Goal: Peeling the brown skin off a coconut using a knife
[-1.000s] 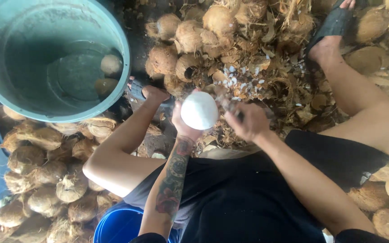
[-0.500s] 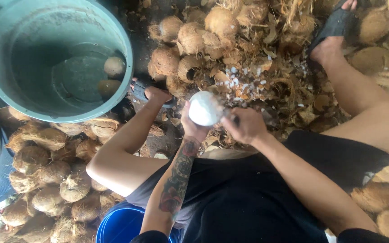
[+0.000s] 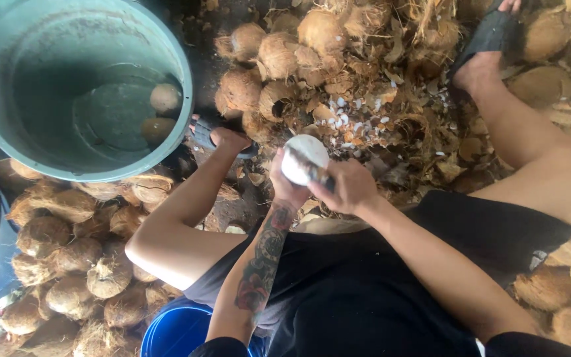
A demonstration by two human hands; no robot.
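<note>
Between the knees, left hand cups a peeled coconut.

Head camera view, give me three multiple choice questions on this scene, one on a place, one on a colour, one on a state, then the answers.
1. Where is the large teal tub?
A. upper left, beside the person's left knee
B. lower right
C. on the person's lap

2. What colour is the peeled coconut in the left hand?
A. brown
B. white
C. green

3. How does the right hand stand?
A. open and empty
B. resting on the knee
C. closed on a blade laid across the coconut

Answers: 1 A, the tub fills the upper left corner. 2 B, its bare surface is white, unlike the brown husked coconuts around. 3 C, the fingers wrap the handle and the blade crosses the white ball.
</note>
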